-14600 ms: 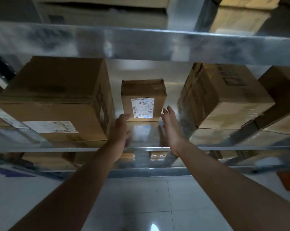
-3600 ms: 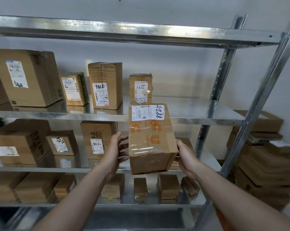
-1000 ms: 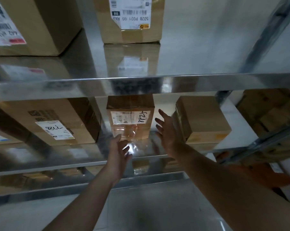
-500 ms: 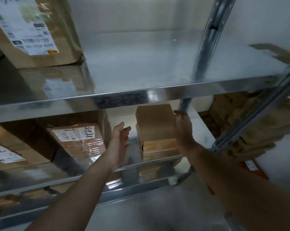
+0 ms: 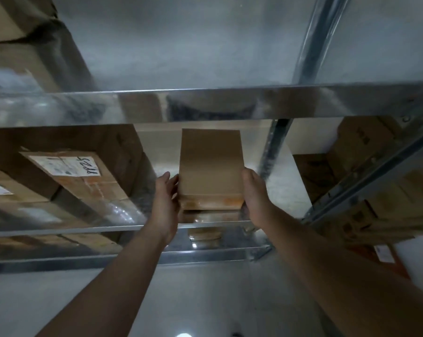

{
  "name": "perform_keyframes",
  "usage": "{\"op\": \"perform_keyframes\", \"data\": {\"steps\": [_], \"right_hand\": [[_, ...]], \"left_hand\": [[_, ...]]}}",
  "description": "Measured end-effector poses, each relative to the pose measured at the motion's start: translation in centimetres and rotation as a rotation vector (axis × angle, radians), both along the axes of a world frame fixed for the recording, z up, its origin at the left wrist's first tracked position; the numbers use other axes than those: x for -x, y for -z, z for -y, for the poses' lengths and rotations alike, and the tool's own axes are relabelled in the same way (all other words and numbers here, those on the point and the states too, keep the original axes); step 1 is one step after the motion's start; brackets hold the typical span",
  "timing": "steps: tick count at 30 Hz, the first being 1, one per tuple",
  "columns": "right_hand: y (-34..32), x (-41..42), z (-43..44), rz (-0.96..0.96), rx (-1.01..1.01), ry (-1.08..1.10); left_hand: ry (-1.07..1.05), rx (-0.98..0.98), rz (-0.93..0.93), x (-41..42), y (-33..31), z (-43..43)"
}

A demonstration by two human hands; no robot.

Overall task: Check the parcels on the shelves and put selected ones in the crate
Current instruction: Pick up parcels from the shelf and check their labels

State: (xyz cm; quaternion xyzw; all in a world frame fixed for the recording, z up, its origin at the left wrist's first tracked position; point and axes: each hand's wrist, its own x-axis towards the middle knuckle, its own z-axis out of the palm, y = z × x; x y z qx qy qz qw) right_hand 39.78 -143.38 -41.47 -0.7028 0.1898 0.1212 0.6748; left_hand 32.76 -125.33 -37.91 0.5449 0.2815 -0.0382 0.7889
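A plain brown parcel (image 5: 211,166) stands on the middle shelf (image 5: 84,228), close to its front edge. My left hand (image 5: 166,200) lies flat against the parcel's left side, fingers straight. My right hand (image 5: 254,195) presses against its right side, thumb near the upper corner. To the left stands a taped parcel (image 5: 84,181) with a white label and handwritten digits. A bit of an orange crate (image 5: 400,266) shows low on the right, blurred.
The upper shelf's metal edge (image 5: 205,105) runs across just above the parcel. A steel upright (image 5: 275,152) stands right behind my right hand. More cardboard boxes (image 5: 366,152) are stacked beyond the rack on the right, and one large box (image 5: 23,57) sits top left.
Both hands have closed in on the plain brown parcel: the left came across from the labelled parcel to its left side, the right settled on its right side. The view swung right.
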Motion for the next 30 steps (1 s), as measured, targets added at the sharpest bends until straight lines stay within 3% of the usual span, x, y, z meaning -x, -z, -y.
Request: {"op": "perform_keyframes", "data": {"steps": [9, 21, 30], "right_hand": [[-6.8, 9.0, 0.9, 0.095, -0.006, -0.045], [-14.2, 29.3, -0.4, 0.207, 0.057, 0.027], [-18.9, 34.5, 0.8, 0.304, -0.019, -0.034]], "left_hand": [[0.068, -0.097, -0.01, 8.0, -4.5, -0.9], [0.234, -0.184, 0.073, 25.8, -12.7, -4.6], [0.172, -0.265, 0.17, 31.5, -18.2, -3.8]]}}
